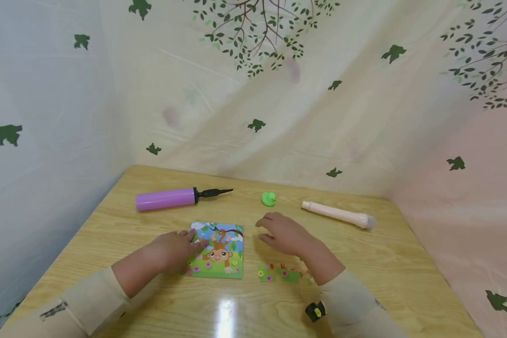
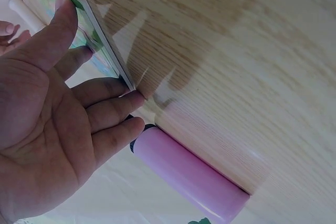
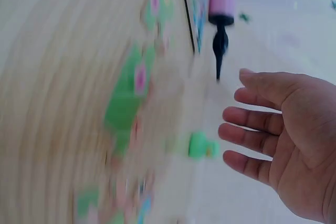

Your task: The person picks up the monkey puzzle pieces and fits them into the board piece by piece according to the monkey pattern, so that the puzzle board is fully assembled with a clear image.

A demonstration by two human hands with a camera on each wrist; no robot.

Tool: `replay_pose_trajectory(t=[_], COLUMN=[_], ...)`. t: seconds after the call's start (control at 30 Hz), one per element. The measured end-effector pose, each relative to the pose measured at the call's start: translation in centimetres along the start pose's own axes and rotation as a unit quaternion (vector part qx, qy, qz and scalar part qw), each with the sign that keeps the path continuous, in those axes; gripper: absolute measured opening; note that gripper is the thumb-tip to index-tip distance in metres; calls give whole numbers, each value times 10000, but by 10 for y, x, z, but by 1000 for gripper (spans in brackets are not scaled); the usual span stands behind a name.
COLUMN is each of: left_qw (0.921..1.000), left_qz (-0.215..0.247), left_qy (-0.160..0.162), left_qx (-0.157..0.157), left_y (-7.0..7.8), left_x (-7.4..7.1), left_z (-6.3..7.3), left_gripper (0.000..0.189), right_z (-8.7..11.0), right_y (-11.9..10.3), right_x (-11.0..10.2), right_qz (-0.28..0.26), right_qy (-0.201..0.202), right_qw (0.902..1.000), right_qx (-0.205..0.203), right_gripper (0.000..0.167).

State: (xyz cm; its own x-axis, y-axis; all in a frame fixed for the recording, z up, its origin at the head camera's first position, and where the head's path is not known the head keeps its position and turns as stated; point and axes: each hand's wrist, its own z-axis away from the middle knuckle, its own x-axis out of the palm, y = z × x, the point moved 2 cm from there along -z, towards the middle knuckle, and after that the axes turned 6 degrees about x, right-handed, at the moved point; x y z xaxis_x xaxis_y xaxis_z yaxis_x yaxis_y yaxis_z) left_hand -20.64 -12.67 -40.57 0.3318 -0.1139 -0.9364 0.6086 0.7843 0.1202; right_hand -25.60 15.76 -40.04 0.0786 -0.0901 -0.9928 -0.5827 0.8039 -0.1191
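Observation:
A square jigsaw puzzle (image 1: 220, 253) with a hanging monkey picture lies flat on the wooden table. My left hand (image 1: 173, 252) rests on its left side. In the left wrist view, the thumb (image 2: 66, 19) and index finger lie over the picture, while the other fingers extend along the board's edge. Over the table to the right of the puzzle hovers my right hand (image 1: 285, 234), its fingers loosely bent and holding nothing. Several loose puzzle pieces (image 1: 288, 275), green with flowers, lie below that hand, partly covered by the right wrist; they look blurred in the right wrist view.
Behind the puzzle lies a purple hand pump (image 1: 165, 199) with a black nozzle. A small green toy duck (image 1: 268, 198) sits at the back middle. To its right is a pale stick (image 1: 338, 215) with a thicker, greyish end. Leaf-printed cloth (image 1: 236, 150) hangs behind the table.

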Motion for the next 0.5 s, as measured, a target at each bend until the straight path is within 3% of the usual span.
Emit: replay_pose_trajectory(t=[0.27, 0.5], left_qw=[9998, 9997], left_qz=[-184, -219], left_qy=[-28, -25], left_qx=[-62, -104], left_y=[-3, -4], left_x=[7, 9], left_z=[-3, -5], left_gripper=[80, 80], right_z=[41, 65], right_y=[52, 68], right_x=[-5, 7], right_qz=[-237, -488], right_qy=[-478, -1028], right_qw=[9912, 9774], right_qx=[1208, 1784], right_gripper=[40, 26])
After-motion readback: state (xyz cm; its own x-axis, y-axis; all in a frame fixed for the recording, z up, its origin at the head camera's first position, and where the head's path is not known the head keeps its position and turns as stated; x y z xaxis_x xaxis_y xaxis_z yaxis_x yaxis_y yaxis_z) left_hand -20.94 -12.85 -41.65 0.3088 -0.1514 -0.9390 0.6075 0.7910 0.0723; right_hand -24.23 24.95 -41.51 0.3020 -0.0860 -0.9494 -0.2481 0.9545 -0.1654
